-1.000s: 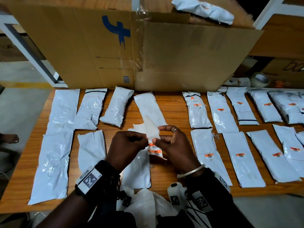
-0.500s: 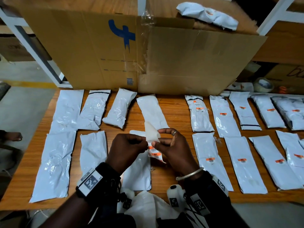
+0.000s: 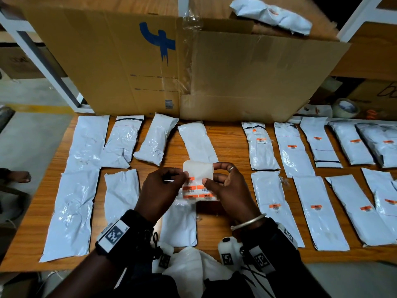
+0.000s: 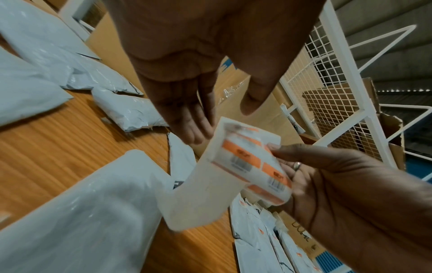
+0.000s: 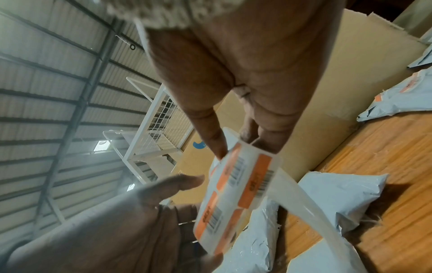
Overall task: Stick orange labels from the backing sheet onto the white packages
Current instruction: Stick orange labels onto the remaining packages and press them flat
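Over the middle of the wooden table (image 3: 227,145) my two hands meet at a backing sheet (image 3: 198,172) carrying several orange barcode labels (image 3: 193,188). My right hand (image 3: 209,175) pinches the sheet's right edge between thumb and fingers (image 5: 219,147). The left hand (image 3: 182,178) touches the left edge with fairly straight fingers (image 4: 191,129), its thumb apart from the sheet. The sheet's blank part curls over at the top. Unlabelled white packages (image 3: 120,143) lie on the left and one (image 3: 178,224) under my hands. Labelled packages (image 3: 262,147) fill the right.
A large flattened cardboard box (image 3: 214,78) stands along the table's back edge, with one package (image 3: 272,16) on top. A tape roll (image 3: 344,108) sits at the back right. White wire racking (image 4: 327,83) rises behind. The table's front edge is near my wrists.
The sheet has turned to face me, now showing several labels. Its blank flap, which stood up to a point, has curled over. My left thumb has come off the sheet.
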Demonstrator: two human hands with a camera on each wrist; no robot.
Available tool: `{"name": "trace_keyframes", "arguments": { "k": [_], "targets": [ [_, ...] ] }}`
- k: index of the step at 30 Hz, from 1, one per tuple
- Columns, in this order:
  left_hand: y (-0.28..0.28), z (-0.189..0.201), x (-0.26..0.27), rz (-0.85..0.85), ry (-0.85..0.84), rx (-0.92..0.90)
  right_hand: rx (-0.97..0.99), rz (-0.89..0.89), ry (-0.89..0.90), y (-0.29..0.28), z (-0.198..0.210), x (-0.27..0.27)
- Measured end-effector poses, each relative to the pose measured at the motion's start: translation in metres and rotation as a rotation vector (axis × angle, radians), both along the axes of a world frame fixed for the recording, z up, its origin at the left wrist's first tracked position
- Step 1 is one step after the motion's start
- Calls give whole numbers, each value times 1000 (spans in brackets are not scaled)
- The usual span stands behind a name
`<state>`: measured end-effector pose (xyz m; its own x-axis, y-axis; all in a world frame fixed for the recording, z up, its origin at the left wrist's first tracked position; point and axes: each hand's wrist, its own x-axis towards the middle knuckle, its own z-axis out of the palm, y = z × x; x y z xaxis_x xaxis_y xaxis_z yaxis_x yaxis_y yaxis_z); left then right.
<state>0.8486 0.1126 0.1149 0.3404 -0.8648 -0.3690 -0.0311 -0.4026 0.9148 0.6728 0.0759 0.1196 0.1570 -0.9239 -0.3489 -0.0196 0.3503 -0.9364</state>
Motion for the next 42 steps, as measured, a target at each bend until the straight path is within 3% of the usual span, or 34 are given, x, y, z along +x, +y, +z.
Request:
{"name": "trace_keyframes", "arguments": {
  "k": [4,9,12,19,26,31,42],
  "targets": [
    [-1,2,-2,-92,160,34,-20,-29,29,-4,-7,-2],
    [-2,4,-2,-73,225,-3,-546,33,474,4,-12,-8],
    [-1,4,-1,-91,217,-17,-684,156,523,11,-11,-4],
    [-2,1,-2,-32,295,24,-662,208,505,11,-8,1],
    [-4,0,-1,-45,179,54,-622,277,516,10,-7,2],
    [-5,-3,2,-7,263,63,-514,391,503,10,-7,0],
    [0,-4,1,-56,127,-32,-478,421,488,12,1,-1]
  ]
}}
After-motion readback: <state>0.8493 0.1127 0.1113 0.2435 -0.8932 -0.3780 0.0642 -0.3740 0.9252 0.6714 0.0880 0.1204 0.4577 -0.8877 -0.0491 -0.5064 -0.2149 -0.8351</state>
